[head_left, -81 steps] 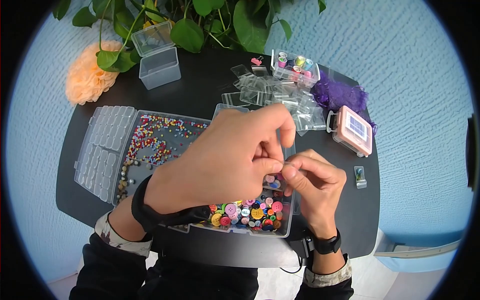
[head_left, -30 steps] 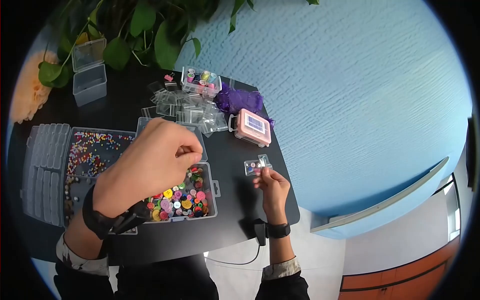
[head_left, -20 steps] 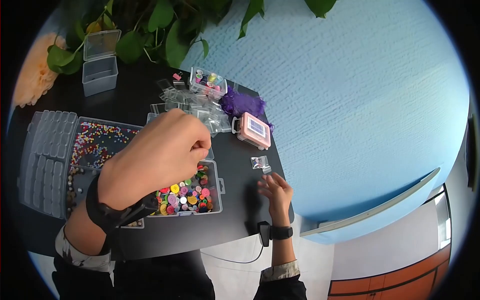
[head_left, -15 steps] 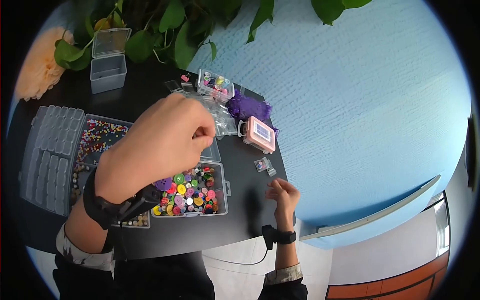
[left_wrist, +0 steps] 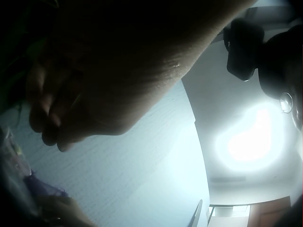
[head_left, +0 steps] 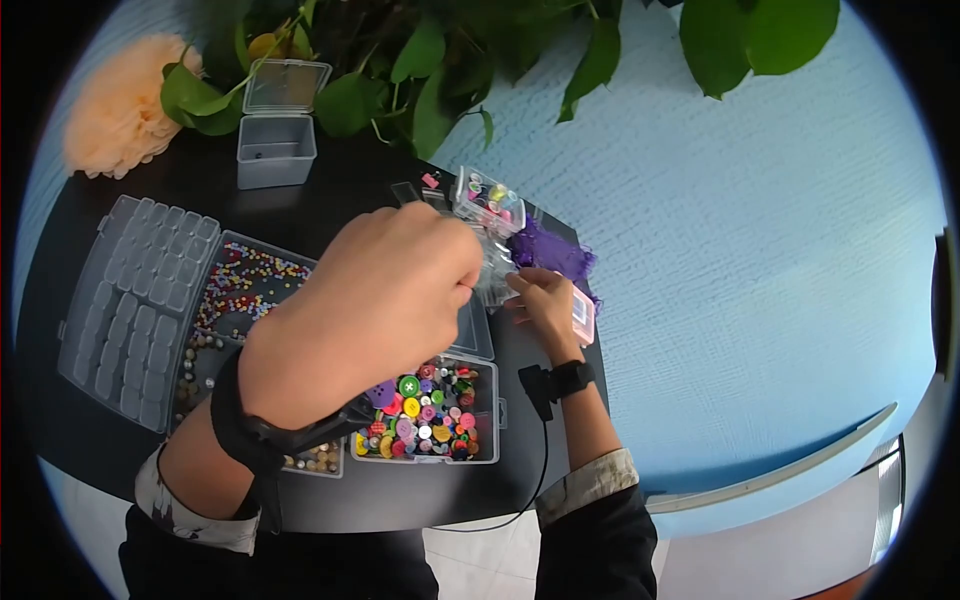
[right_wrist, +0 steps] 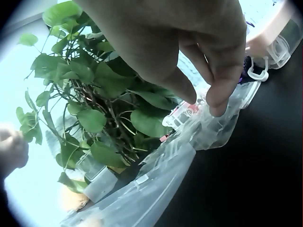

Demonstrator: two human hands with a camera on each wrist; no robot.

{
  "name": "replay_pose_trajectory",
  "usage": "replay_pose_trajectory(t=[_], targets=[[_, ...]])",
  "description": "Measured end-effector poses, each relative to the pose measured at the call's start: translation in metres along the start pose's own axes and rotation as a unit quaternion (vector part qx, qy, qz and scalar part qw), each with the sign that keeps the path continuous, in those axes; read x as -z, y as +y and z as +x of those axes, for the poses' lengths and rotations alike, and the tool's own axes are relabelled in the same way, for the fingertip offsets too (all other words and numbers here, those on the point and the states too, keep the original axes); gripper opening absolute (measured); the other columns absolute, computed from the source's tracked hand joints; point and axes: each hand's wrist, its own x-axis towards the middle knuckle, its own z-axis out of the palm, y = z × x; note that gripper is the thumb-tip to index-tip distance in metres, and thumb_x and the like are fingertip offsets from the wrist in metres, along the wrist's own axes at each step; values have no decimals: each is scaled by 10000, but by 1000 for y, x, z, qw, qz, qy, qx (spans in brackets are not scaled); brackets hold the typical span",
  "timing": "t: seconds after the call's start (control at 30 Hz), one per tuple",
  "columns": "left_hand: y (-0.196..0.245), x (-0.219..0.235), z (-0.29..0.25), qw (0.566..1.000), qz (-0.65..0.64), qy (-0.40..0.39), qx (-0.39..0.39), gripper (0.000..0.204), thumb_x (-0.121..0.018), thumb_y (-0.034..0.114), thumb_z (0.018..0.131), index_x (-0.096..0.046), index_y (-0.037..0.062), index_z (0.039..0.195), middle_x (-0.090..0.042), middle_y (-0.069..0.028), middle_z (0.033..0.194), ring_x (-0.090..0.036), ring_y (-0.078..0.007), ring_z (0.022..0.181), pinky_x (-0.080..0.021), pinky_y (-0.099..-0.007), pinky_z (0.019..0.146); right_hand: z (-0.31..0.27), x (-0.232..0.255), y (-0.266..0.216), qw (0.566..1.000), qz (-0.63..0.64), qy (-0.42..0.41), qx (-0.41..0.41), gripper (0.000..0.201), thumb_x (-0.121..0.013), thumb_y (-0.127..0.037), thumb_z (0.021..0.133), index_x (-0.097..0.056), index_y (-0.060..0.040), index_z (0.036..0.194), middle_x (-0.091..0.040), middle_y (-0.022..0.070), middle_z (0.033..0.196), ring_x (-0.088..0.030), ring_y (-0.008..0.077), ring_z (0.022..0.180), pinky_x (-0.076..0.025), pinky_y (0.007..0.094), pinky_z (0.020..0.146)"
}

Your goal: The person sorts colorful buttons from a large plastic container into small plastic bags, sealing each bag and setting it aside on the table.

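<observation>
My left hand (head_left: 365,305) hovers over the clear sectioned case, its fingers loosely curled. In the left wrist view, the fingertips of this hand (left_wrist: 94,85) show nothing between them. Below it lie several colourful buttons (head_left: 425,425) in a clear button box (head_left: 497,405). My right hand (head_left: 546,305) reaches to the pile of clear zip bags (head_left: 495,268). In the right wrist view, its thumb and fingers stand slightly apart right at the bags (right_wrist: 213,130). The small filled bag is hidden from the head view.
A pink lidded box (head_left: 583,318) is beside my right hand, with purple netting (head_left: 550,250) behind. Thread spools fill a clear box (head_left: 490,205). Seed beads (head_left: 250,280) lie left, near the raised case lid (head_left: 140,300). An open clear box (head_left: 275,155) stands under the plant (head_left: 415,50).
Earlier both hands met over the buttons. The right hand then set a small filled bag down on the table at the right, let go, and moved away to the clear bags. The left hand stayed raised.
</observation>
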Motion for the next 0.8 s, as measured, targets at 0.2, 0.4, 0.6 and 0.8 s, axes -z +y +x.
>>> replay_pose_trajectory(t=[0.2, 0.4, 0.6, 0.8], targets=[[-7, -1, 2, 1000, 4, 24, -18, 64, -668, 27, 758, -667, -36, 744, -608, -200, 666, -604, -378, 633, -469, -414, 604, 28, -9, 16, 999, -37, -12, -21, 490, -793, -163, 768, -630, 132, 1123, -684, 153, 784, -649, 145, 578, -492, 269, 440], [-9, -6, 3, 999, -12, 19, -29, 60, -647, 13, 745, -651, -38, 712, -582, -208, 638, -583, -391, 615, -456, -421, 584, 36, -16, 30, 997, -43, 38, 52, 484, -813, -111, 722, -645, 131, 1106, -679, 114, 779, -615, 129, 562, -480, 271, 483], [-10, -5, 3, 1000, 7, 5, -20, 70, -640, 8, 743, -639, -39, 690, -573, -215, 634, -572, -398, 613, -453, -429, 581, 31, -1, 19, 987, 127, 98, 34, 301, -783, -59, 778, -698, 79, 1031, -660, 52, 776, -540, 84, 548, -413, 237, 469], [-5, -5, 7, 999, -42, -12, 10, 93, -685, 23, 767, -669, -55, 815, -589, -176, 603, -609, -349, 576, -477, -406, 586, -31, 23, -33, 936, 351, 24, 8, 172, -718, -87, 874, -705, 36, 993, -651, 52, 775, -539, 114, 526, -418, 237, 482]])
